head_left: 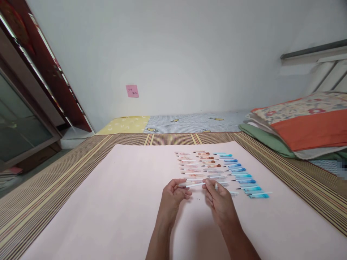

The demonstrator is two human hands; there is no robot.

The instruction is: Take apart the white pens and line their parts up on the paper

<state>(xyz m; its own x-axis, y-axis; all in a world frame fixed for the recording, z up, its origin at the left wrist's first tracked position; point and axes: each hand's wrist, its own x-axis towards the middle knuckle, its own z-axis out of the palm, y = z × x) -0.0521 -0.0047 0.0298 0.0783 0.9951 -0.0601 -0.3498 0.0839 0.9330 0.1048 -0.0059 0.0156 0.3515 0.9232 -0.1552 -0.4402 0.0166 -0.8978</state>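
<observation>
Between my two hands is a slim whitish pen-like stick (197,184), held nearly level above the pink sheet. My left hand (171,193) pinches its left end with thumb and forefinger, the other fingers loosely curled. My right hand (219,196) grips the right end with thumb and fingers. A small pale piece also shows at the right hand's fingers; I cannot make out what it is. Just beyond the hands lie rows of pens: pale pink ones (187,165) at left, brown ones (207,158) in the middle, blue ones (242,176) at right. My hands hide part of the nearest ones.
The pink sheet (121,202) covers much of a striped mat (62,177). Folded bedding (306,126) is piled at the right. Patterned cloth (184,123) runs along the wall, which bears a pink note (132,91). Several dark specks lie near my hands.
</observation>
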